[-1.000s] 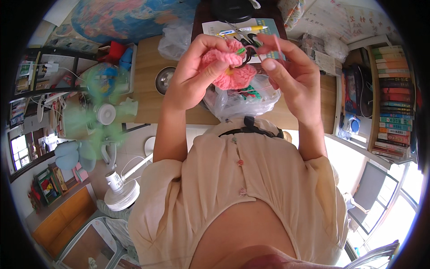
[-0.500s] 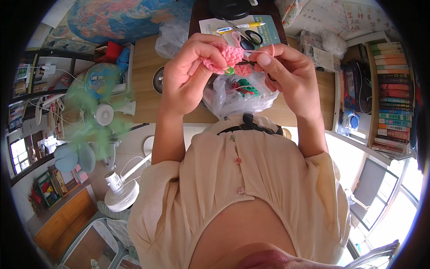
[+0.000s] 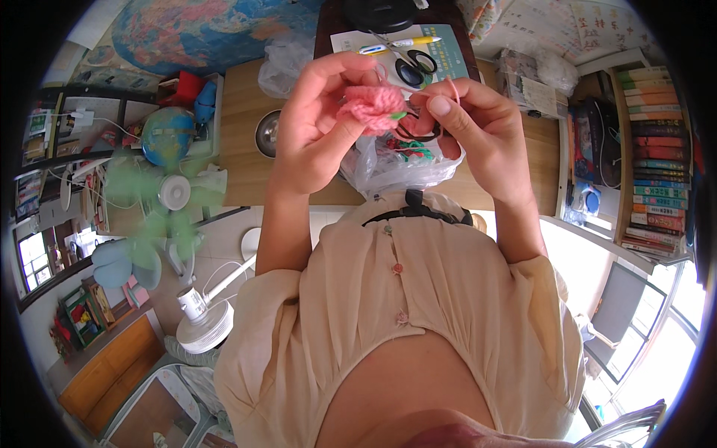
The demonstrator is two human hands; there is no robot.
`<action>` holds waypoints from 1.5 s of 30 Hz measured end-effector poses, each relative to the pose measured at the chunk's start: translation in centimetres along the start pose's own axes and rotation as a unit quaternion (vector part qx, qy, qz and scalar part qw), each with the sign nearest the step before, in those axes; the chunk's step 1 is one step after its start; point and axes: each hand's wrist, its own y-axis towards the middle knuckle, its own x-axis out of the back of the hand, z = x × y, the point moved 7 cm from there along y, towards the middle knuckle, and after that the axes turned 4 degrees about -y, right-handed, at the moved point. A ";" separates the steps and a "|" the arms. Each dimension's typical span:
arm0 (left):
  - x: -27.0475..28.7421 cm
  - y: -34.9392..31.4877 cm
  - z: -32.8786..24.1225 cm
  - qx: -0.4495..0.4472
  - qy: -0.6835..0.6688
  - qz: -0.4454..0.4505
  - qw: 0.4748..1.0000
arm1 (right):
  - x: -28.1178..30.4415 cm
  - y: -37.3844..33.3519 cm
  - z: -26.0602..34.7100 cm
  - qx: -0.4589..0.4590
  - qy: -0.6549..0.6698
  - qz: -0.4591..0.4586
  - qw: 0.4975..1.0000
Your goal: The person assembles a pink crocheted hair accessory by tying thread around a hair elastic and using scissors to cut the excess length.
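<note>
My left hand (image 3: 317,123) pinches a piece of pink crocheted or knitted work (image 3: 370,106), bunched up between thumb and fingers. A small green marker (image 3: 403,116) hangs at the right edge of that piece. Close by on the right, my right hand (image 3: 474,123) is closed, with pink yarn (image 3: 457,91) looped over its index finger. A thin dark curved item (image 3: 407,134) shows between the hands; its kind is unclear. Under them, a clear plastic bag (image 3: 388,175) holds red and green material.
Beyond my hands lie black-handled scissors (image 3: 409,73) and a yellow-and-white pen (image 3: 399,46) on a booklet (image 3: 452,63). A metal bowl (image 3: 267,136) stands left on the wooden desk (image 3: 243,168). A green-bladed fan (image 3: 174,192) and a globe (image 3: 166,136) are farther left; books (image 3: 659,164) line the right.
The pink piece has been turned and bunched in my left hand, with the green marker now to its right. My right hand has shifted slightly; the dark curved item shows more.
</note>
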 end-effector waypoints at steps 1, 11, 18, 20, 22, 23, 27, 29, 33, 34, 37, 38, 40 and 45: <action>0.0 0.0 0.2 0.025 0.005 -0.012 1.000 | -0.1 0.0 -0.1 -0.012 0.001 0.009 1.000; 0.5 -0.2 3.8 0.137 -0.040 -0.078 0.987 | -1.5 0.3 -1.5 -0.054 -0.062 -0.010 0.997; 0.1 -1.1 5.1 0.210 -0.161 -0.123 0.956 | 0.2 1.0 -3.2 -0.052 0.107 -0.072 0.990; -0.3 -1.6 5.2 0.220 -0.195 -0.139 0.946 | 0.2 1.1 -3.6 -0.065 0.144 -0.063 0.985; -0.3 -1.8 5.2 0.214 -0.228 -0.153 0.937 | 0.1 1.1 -3.8 -0.075 0.160 -0.058 0.983; -0.2 -1.7 5.2 0.202 -0.244 -0.158 0.935 | 0.1 1.0 -3.8 -0.076 0.158 -0.057 0.983; 0.1 -1.7 5.1 0.170 -0.287 -0.134 0.933 | 0.0 0.9 -3.6 -0.066 0.176 -0.071 0.980; -0.1 -1.8 4.8 0.171 -0.297 -0.140 0.929 | 0.0 0.9 -3.7 -0.063 0.185 -0.065 0.979; 0.0 -1.8 4.9 0.166 -0.293 -0.134 0.932 | 0.0 0.8 -3.8 -0.063 0.198 -0.059 0.976; 0.0 -1.8 4.8 0.167 -0.287 -0.130 0.934 | 0.0 0.8 -3.8 -0.063 0.194 -0.061 0.977; -0.1 -1.8 4.7 0.174 -0.274 -0.122 0.938 | 0.0 0.7 -3.9 -0.059 0.181 -0.065 0.979; -0.3 -1.6 4.3 0.178 -0.270 -0.122 0.938 | 0.0 0.6 -3.9 -0.056 0.178 -0.066 0.980; -0.5 -1.2 3.4 0.149 -0.222 -0.138 0.954 | -0.1 0.6 -3.7 -0.043 0.173 -0.066 0.982; -0.1 -0.6 2.0 0.035 -0.026 -0.126 0.991 | -0.4 0.4 -3.5 -0.016 0.159 -0.067 0.985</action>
